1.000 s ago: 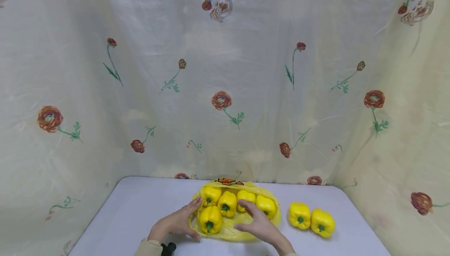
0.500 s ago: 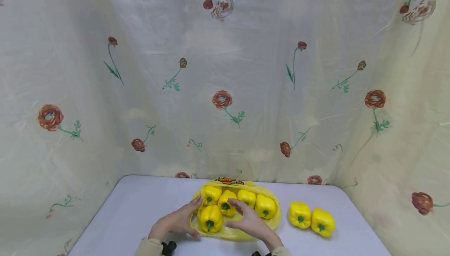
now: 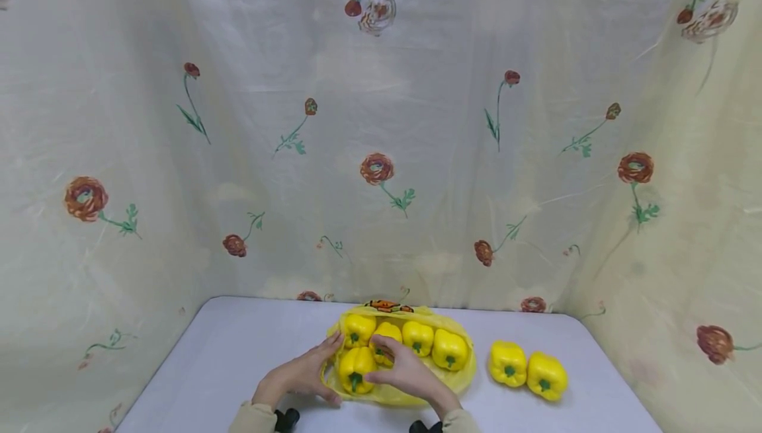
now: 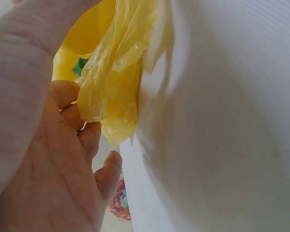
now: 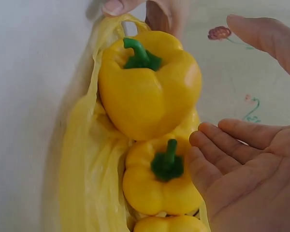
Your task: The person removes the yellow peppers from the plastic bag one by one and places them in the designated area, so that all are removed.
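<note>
Yellow plastic bag [image 3: 461, 380] lies at the lower middle of the head view, gaping toward the bottom of the frame, its long axis running across the picture. The left hand [image 3: 300, 375] is at the bag's left end, thumb and fingers spread apart; whether it pinches the film I cannot tell, since plastic hides some fingertips in the left wrist view. The right hand [image 3: 407, 372], just right of centre, grasps nothing: its thumb and fingers are parted and point left. Between the hands, in the bag's lower left part, sits the front pepper [image 3: 355, 361]. Here is the relation that counts: the pepper lies directly left of the right hand's gap, the thumb tip crossing its right edge in the head view, and the left hand borders its other side. Both hands flank it closely. The pepper is squat, without a marked long axis; its green stem [image 3: 355, 381] faces the bottom of the frame.
</note>
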Demonstrator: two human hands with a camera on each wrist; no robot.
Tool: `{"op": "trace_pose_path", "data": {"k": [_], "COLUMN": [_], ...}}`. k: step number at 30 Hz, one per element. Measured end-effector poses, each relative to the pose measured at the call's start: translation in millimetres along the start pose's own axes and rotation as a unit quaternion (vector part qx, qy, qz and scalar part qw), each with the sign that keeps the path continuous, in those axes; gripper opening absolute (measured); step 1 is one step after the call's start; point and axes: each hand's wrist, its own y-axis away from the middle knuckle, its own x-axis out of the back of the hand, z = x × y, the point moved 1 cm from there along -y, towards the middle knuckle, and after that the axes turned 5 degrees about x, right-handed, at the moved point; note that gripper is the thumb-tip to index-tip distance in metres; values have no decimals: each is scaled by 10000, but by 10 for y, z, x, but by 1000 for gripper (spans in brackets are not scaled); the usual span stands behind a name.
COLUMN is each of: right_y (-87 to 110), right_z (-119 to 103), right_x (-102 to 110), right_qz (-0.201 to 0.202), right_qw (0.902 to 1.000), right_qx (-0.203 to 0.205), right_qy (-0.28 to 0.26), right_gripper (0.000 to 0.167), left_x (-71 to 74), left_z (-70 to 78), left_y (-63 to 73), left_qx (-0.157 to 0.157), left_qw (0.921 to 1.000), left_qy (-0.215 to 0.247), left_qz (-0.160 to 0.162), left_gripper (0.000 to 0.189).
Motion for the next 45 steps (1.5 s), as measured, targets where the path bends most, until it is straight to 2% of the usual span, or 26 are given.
{"op": "trace_pose_path", "data": {"k": [12,19,26,37,45], "right_y": [-97,-117,-102,-91,-120], "right_z": [65,46,57,57,124], "right_x": [-136,-159,-188,-257,-306], "right_qz": [30,93,168,398,299], "right_qw": [9992,9992,9988,9988,9986], "right_qx": [-149,-173,-284,-152,-242], "right_qy": [372,347,354,256,365], "right_gripper": [81,81,81,77,77], "left_x": [1,10,-27,-32,-26], "left_z": [38,60,18,16,27], "left_y": [2,16,12,16,17], "left_qx": [-53,-8,28,56,104], "left_qw": [10000,10000,10000,9999,9999], "left_qy": [-2,63,74,98,94], "left_qz": [-29,-22,-35,-22,-35], "left_gripper": [115,115,116,117,116]}}
